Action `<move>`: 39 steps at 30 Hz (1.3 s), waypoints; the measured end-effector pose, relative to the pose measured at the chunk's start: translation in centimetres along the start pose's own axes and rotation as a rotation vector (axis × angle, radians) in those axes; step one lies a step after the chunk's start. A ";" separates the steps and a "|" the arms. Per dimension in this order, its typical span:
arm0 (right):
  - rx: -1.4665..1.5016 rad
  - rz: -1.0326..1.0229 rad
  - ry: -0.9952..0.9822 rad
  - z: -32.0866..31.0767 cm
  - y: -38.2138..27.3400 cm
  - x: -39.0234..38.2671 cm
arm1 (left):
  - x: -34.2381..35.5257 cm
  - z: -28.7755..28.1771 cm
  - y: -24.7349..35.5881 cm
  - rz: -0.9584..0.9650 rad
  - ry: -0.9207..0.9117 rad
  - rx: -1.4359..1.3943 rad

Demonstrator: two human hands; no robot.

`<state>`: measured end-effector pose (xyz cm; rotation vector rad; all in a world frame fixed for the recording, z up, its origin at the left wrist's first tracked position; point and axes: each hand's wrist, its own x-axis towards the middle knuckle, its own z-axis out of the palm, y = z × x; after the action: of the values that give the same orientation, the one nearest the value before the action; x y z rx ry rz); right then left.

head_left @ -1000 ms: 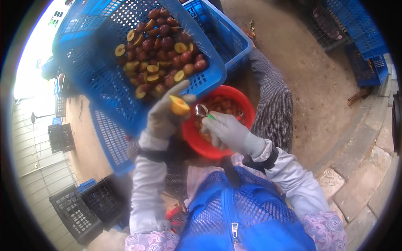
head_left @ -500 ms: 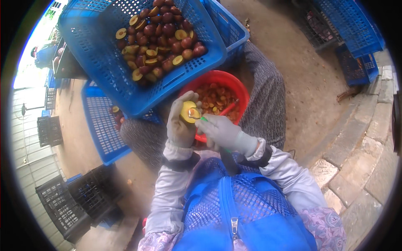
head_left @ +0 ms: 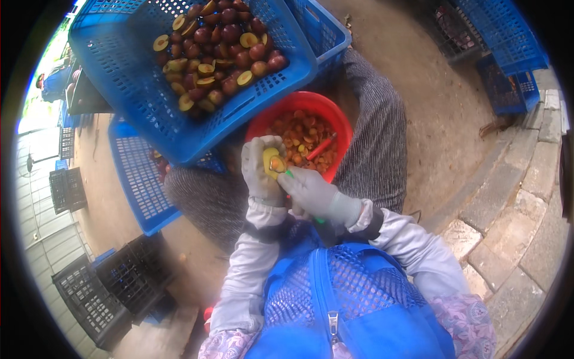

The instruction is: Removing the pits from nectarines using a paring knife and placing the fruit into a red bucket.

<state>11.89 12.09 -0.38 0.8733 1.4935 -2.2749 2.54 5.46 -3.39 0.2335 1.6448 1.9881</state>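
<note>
My left hand (head_left: 260, 170), in a pale glove, is closed round a yellow-fleshed plum half (head_left: 270, 154), cut face up. My gloved right hand (head_left: 308, 194) grips a green-handled tool (head_left: 289, 174), whose metal loop sits in the middle of the cut face. Just beyond my hands is a red basin (head_left: 345, 130) full of small orange-brown pieces, with a red handle (head_left: 320, 147) lying in it. Above it, a large blue crate (head_left: 110, 54) holds whole and halved red plums (head_left: 221, 60), tilted toward me.
Other blue crates stand behind (head_left: 326, 36), at the left (head_left: 134, 167) and at the upper right (head_left: 496, 30). Black crates (head_left: 131, 269) lie lower left. A person (head_left: 54, 84) is at the far left edge. A stone-block edge (head_left: 508, 233) runs along the right.
My left hand has lowered and turned the plum half toward the tool, then shifted slightly right. The tool's loop has moved onto the cut face. The view has shifted, showing more of the basin.
</note>
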 end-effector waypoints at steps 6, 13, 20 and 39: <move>0.009 -0.011 -0.067 -0.5 0.6 0.2 | -0.1 -0.2 -0.6 -0.105 0.011 -0.033; 0.033 -0.185 -0.038 -1.0 0.9 1.3 | 0.6 0.3 0.0 -0.238 0.015 -0.002; 0.344 0.077 -0.238 -1.9 0.2 1.2 | 1.4 1.1 0.7 -0.274 0.083 0.120; 0.824 0.234 -0.884 -1.9 1.1 3.6 | 2.5 -2.9 1.7 -0.557 0.011 -0.484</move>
<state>10.29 13.64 -3.93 0.0840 0.0695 -2.5306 -1.41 4.09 -3.01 -0.3760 1.0293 1.8600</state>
